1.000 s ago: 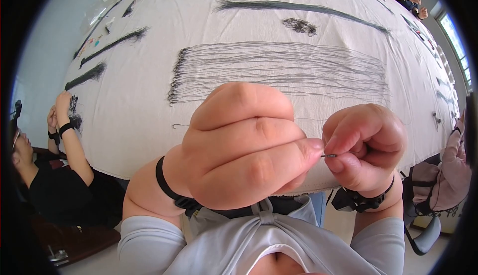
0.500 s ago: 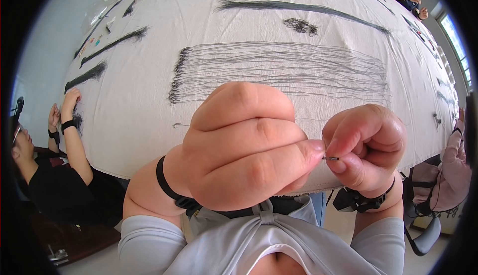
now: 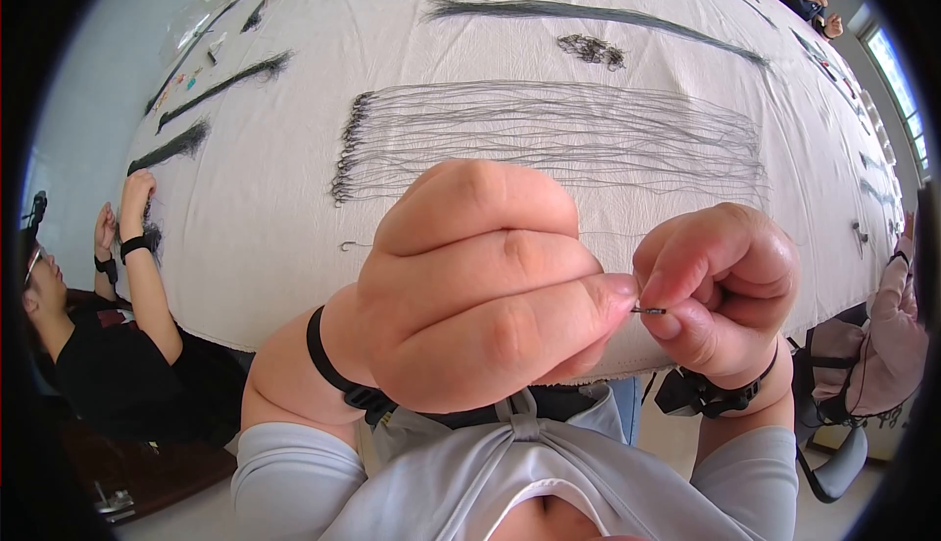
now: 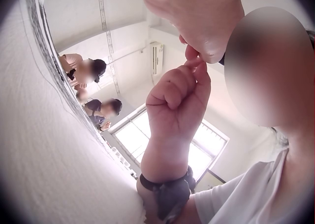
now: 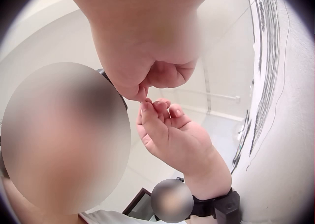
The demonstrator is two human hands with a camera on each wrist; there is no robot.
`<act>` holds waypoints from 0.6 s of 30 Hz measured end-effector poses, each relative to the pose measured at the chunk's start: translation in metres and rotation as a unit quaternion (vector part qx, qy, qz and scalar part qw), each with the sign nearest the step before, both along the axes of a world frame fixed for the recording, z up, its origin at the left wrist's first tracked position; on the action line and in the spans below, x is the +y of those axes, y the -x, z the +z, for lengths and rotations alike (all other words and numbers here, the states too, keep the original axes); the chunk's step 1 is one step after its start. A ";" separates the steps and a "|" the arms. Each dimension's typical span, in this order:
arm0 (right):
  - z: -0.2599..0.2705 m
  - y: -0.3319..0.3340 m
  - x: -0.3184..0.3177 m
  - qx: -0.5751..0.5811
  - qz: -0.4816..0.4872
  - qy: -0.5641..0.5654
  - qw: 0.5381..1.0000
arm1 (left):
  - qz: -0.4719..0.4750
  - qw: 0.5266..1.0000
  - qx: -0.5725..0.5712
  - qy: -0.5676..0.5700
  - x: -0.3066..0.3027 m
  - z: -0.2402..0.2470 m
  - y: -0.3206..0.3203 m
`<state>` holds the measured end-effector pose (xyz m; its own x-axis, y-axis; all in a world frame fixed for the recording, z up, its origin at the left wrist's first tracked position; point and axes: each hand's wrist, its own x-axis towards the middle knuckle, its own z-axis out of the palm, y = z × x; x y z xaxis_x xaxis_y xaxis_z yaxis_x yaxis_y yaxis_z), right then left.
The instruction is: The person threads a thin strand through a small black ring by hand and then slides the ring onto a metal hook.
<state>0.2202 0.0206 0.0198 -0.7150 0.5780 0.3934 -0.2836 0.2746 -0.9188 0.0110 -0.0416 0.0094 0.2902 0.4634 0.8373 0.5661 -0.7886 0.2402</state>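
Observation:
Close in front of the body, my left hand (image 3: 480, 291) pinches a small dark fishing hook (image 3: 648, 311) between thumb and index finger. Only a thin, dark length of its shank shows; the rest is hidden by the fingers. My right hand (image 3: 720, 291) meets it from the other side, thumb and curled index finger pinching the shank's end. In the left wrist view the right hand (image 4: 174, 98) reaches up to the left fingertips. The right wrist view shows the left hand (image 5: 172, 133) with its fingertips against the right hand's. Behind them lies a single hook with line (image 3: 349, 246).
A row of dark hooks (image 3: 350, 149) with long thin lines (image 3: 569, 134) spreads across the white cloth (image 3: 255, 237). Farther back lie a tangled dark pile (image 3: 591, 52) and a long bundle of strands (image 3: 588, 17). Other people sit around the table, one (image 3: 118, 365) at the left.
Both hands stay almost in place, with small shifts at the fingertips. The shank's exposed end has tilted slightly downward to the right. At the left, the neighbouring person's hands have moved a little.

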 end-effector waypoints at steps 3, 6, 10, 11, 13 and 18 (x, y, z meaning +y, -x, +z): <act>0.000 0.000 0.000 -0.002 0.000 0.000 1.000 | 0.000 1.000 0.002 0.002 0.000 0.001 0.000; 0.000 -0.001 0.000 -0.007 0.001 0.000 1.000 | 0.000 1.000 0.002 0.002 0.000 0.001 0.001; 0.001 0.000 0.000 -0.003 0.004 0.010 1.000 | 0.001 1.000 0.005 0.005 -0.001 0.001 0.001; 0.001 0.000 -0.001 -0.002 0.004 0.014 1.000 | 0.001 1.000 0.006 0.006 -0.001 0.002 0.001; 0.002 0.000 -0.001 -0.006 0.003 0.019 1.000 | 0.002 1.000 0.005 0.006 -0.001 0.002 0.001; 0.001 -0.002 -0.001 -0.015 0.001 0.020 1.000 | 0.003 1.000 0.006 0.003 -0.001 0.001 0.001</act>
<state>0.2222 0.0195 0.0207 -0.7272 0.5910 0.3491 -0.2570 0.2373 -0.9368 0.0103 -0.0422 0.0107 0.2979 0.4708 0.8304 0.5740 -0.7834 0.2382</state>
